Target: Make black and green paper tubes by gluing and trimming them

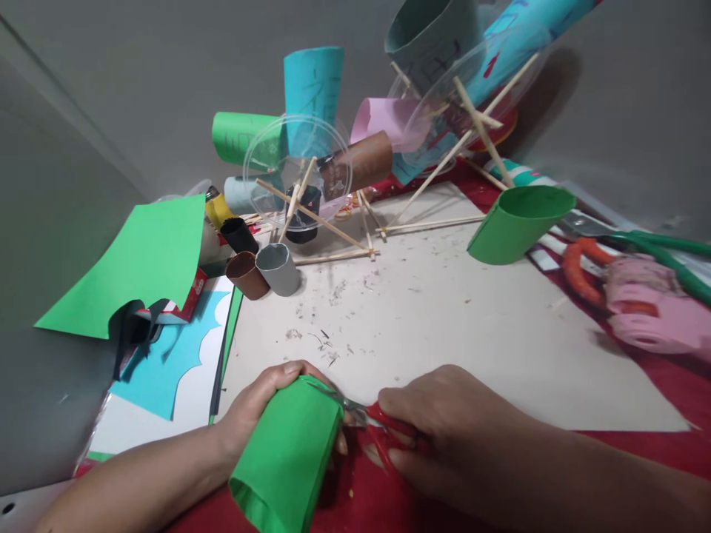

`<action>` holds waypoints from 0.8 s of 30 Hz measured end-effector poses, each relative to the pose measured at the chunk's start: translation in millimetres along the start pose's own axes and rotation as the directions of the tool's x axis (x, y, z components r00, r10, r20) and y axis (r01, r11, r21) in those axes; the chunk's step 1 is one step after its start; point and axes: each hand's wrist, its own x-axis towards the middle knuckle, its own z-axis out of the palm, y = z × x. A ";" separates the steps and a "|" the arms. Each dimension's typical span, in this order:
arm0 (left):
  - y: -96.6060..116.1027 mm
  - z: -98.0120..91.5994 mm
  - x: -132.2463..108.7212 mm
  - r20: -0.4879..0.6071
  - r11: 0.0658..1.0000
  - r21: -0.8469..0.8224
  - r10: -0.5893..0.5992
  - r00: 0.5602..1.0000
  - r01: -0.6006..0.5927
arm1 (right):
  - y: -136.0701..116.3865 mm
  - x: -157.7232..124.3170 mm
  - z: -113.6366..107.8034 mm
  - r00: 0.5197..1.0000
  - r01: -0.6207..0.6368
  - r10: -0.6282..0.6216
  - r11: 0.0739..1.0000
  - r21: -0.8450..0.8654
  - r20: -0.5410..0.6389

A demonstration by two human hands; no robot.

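Observation:
My left hand (266,389) wraps round a green foam-like tube (289,459), tilted with one open end toward me. In my right hand (444,414) are red-handled scissors (392,429), their blades at the tube's far rim. The blades look parted around that rim, though how deep they reach is hard to see. My left fingertips show just beyond the tube, close to the blades. Beyond my hands lies a pale board (422,318) with dark scraps on it.
A second green tube (522,222) stands on the board's right. Stick frames with clear discs (300,174) and coloured tubes stand behind. Small brown (247,275) and grey cups (278,269) sit left. Green-handled scissors (661,240), orange handles (581,274) and a pink roll (638,303) lie right; green sheet (149,259) left.

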 end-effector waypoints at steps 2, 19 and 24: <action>-0.5 0.2 -0.3 -0.011 1.000 -0.010 0.001 1.000 -0.001 | 0.4 0.1 0.1 1.000 0.017 -0.017 1.000 0.005 -0.006; 5.6 -2.3 -2.4 -0.158 0.973 0.222 -0.030 0.987 0.065 | 3.4 -1.3 -0.5 0.999 0.031 -0.031 0.999 -0.004 0.027; 4.8 -4.4 -1.9 -0.148 0.984 0.161 -0.057 0.987 0.081 | 5.0 -0.1 -0.9 0.999 0.039 -0.039 0.999 0.013 0.024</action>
